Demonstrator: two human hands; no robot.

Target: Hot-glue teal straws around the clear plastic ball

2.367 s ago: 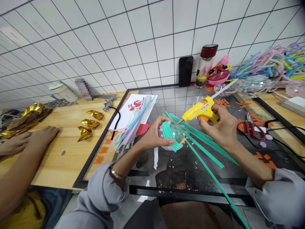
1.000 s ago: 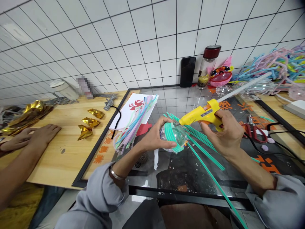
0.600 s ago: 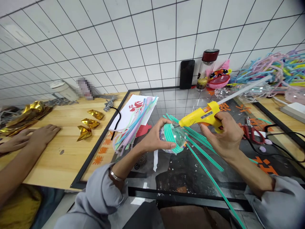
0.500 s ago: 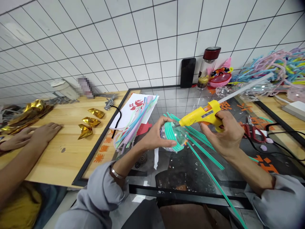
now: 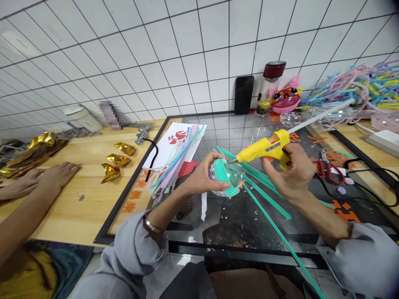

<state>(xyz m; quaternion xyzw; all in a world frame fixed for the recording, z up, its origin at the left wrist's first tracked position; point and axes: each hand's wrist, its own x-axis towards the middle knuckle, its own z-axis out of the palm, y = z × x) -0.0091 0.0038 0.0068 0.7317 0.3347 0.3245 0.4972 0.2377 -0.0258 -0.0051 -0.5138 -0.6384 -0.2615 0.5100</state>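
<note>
My left hand (image 5: 207, 176) is wrapped round a clear plastic ball (image 5: 234, 173) with a band of green pipe cleaner (image 5: 222, 171) across it. In my right hand (image 5: 294, 172) is a yellow glue gun (image 5: 264, 148), a long white glue stick (image 5: 321, 116) jutting from its back. The gun's nozzle points at the top of the ball, at the edge of the green band; whether it touches cannot be made out. Several loose green pipe cleaners (image 5: 271, 197) lie behind and to the right of the ball, one reaching over the table's front edge.
Pastel pipe cleaners (image 5: 176, 162) lie on white paper (image 5: 168, 143). Red scissors (image 5: 332, 172) and black cables are at the right. A phone (image 5: 243, 94) and a glass bottle (image 5: 266, 89) stand by the wall. Another person's hands (image 5: 57, 178) rest at the left near gold foil pieces (image 5: 118, 160).
The glue gun's nozzle has shifted slightly left along the top of the ball. The left hand keeps its hold. The whole view has moved a little.
</note>
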